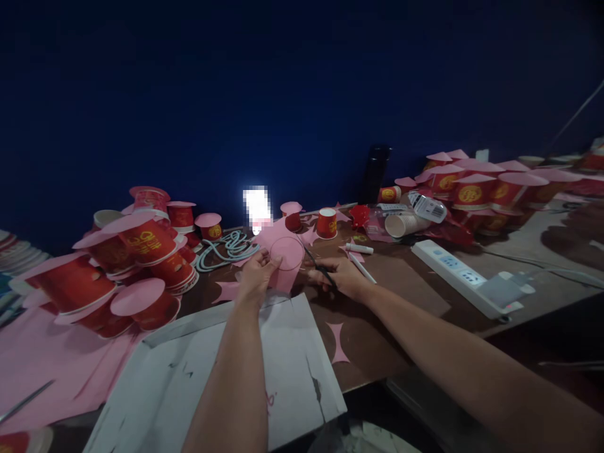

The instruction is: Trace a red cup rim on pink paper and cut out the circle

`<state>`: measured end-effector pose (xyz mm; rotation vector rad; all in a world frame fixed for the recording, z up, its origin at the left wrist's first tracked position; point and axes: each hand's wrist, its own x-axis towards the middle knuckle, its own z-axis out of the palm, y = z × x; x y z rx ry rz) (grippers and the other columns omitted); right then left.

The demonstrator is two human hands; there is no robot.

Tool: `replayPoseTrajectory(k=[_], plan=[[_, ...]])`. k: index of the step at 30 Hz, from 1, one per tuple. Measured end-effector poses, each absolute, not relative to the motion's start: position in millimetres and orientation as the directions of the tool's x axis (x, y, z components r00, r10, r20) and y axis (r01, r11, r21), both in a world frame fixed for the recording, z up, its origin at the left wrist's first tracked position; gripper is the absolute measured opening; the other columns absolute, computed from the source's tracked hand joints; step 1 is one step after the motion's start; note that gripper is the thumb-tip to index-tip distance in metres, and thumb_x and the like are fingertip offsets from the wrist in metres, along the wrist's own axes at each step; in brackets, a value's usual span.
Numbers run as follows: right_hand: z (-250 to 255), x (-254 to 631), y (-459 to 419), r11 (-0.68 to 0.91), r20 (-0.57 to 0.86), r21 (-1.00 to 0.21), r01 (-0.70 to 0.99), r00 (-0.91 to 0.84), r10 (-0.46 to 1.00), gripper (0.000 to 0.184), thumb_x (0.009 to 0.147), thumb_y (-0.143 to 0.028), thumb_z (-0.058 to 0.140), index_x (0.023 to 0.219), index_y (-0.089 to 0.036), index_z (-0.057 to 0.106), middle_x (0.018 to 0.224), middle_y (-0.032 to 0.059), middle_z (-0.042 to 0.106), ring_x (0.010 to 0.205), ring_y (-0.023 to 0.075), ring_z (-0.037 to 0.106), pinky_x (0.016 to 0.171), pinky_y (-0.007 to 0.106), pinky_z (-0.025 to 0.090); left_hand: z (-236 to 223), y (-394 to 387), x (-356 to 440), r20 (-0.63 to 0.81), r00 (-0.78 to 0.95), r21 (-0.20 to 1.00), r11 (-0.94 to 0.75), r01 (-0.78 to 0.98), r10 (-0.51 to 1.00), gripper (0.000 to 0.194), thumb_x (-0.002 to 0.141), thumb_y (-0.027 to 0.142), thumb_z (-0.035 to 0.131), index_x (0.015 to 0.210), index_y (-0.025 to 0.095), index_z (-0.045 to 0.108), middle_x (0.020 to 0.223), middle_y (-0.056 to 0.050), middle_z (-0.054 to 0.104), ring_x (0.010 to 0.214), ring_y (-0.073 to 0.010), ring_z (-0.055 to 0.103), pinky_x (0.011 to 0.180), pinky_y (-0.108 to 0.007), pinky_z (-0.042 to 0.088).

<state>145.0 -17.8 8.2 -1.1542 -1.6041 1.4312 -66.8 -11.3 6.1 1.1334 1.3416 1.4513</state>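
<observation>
My left hand (pixel 256 275) pinches a sheet of pink paper (pixel 287 255) at its left edge; a circle is drawn on the paper. On the right, my right hand (pixel 340 277) is wrapped round a pair of dark scissors (pixel 324 272), whose blade points up and left at the paper's right side. Whether the blade touches the paper I cannot tell. Behind them stands a red paper cup (pixel 327 224). Pink offcuts lie about, one scrap (pixel 338 343) near the table's front edge. A white marker (pixel 359 248) is just beyond my right hand.
Stacked red cups with pink paper tops (pixel 146 239) crowd the left, and more red cups (pixel 472 192) the right. A white power strip (pixel 453 277) with a plugged adapter lies right. Nearby are a coiled cable (pixel 226 250), a white board (pixel 189 371) and a glowing pixelated patch (pixel 258 207).
</observation>
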Motion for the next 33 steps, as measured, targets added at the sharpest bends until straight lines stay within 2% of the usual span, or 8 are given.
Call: replayPoseTrajectory(k=[5, 11, 20, 27, 33], plan=[[10.6, 144.6, -19.0, -0.015, -0.075, -0.986, 0.164, -0.367, 0.927, 0.058, 0.071, -0.05, 0.071, 0.117, -0.015, 0.066, 0.052, -0.0037, 0.053, 0.046, 0.0086, 0.049, 0.039, 0.018, 0.038, 1.9, -8.8, -65.7, 0.099, -0.191, 0.991, -0.114, -0.068, 0.976, 0.045, 0.057, 0.042, 0.078, 0.088, 0.016, 0.06, 0.08, 0.0, 0.059, 0.074, -0.0126, 0.053, 0.074, -0.025, 0.041], [13.3, 144.5, -21.3, -0.001, -0.061, -0.986, 0.169, -0.352, 0.934, 0.057, 0.072, -0.051, 0.07, 0.115, -0.014, 0.067, 0.053, -0.0031, 0.054, 0.045, 0.0089, 0.049, 0.039, 0.019, 0.038, 7.7, -11.5, -63.6, 0.088, -0.224, 0.995, -0.094, -0.016, 0.971, 0.045, 0.055, 0.043, 0.079, 0.085, 0.015, 0.062, 0.078, 0.0, 0.059, 0.073, -0.013, 0.052, 0.072, -0.025, 0.042], [10.8, 144.4, -20.0, -0.007, -0.06, -0.989, 0.15, -0.356, 0.933, 0.057, 0.071, -0.05, 0.071, 0.115, -0.013, 0.066, 0.053, -0.003, 0.054, 0.045, 0.0085, 0.048, 0.039, 0.018, 0.036, 3.5, -9.2, -64.1, 0.09, -0.233, 0.993, -0.104, -0.05, 0.968, 0.048, 0.055, 0.043, 0.079, 0.091, 0.015, 0.063, 0.083, -0.001, 0.061, 0.077, -0.0141, 0.055, 0.075, -0.027, 0.043], [11.9, 144.9, -21.0, -0.047, -0.099, -0.987, 0.153, -0.355, 0.93, 0.061, 0.07, -0.052, 0.072, 0.117, -0.015, 0.064, 0.055, -0.0039, 0.052, 0.047, 0.0089, 0.047, 0.037, 0.018, 0.038, 3.4, -8.6, -63.5, 0.091, -0.223, 0.994, -0.102, -0.036, 0.97, 0.048, 0.053, 0.045, 0.08, 0.086, 0.015, 0.062, 0.079, 0.0, 0.06, 0.076, -0.0139, 0.054, 0.074, -0.026, 0.041], [13.1, 145.4, -21.4, -0.01, -0.07, -0.986, 0.167, -0.354, 0.933, 0.057, 0.071, -0.051, 0.07, 0.114, -0.014, 0.066, 0.057, -0.0029, 0.055, 0.047, 0.0084, 0.048, 0.04, 0.018, 0.037, 2.9, -8.4, -64.6, 0.093, -0.2, 0.993, -0.105, -0.051, 0.976, 0.047, 0.056, 0.043, 0.079, 0.089, 0.016, 0.061, 0.081, 0.001, 0.06, 0.077, -0.0126, 0.053, 0.076, -0.025, 0.04]])
